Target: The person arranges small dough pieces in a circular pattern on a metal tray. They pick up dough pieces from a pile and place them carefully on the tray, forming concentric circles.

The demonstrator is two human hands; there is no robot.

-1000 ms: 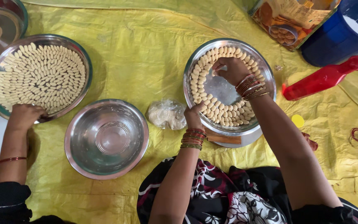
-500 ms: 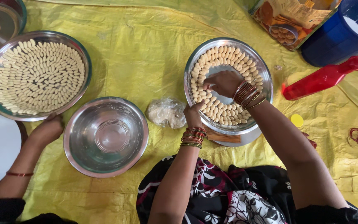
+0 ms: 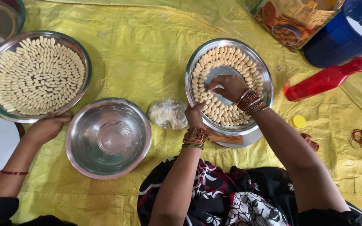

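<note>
Though fingertips hidden, hold unclear: right hand (image 3: 230, 87) over pieces, left hand (image 3: 195, 114) gripping plate (image 3: 265, 75) rim.

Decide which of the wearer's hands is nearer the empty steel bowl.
Left. The left hand grips the near rim of the tray of pieces, close to the empty bowl; the right hand is inside the tray, farther away.

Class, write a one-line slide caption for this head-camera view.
Right hand places ridged dough pieces inside a steel plate as left hand steadies its rim.
</note>
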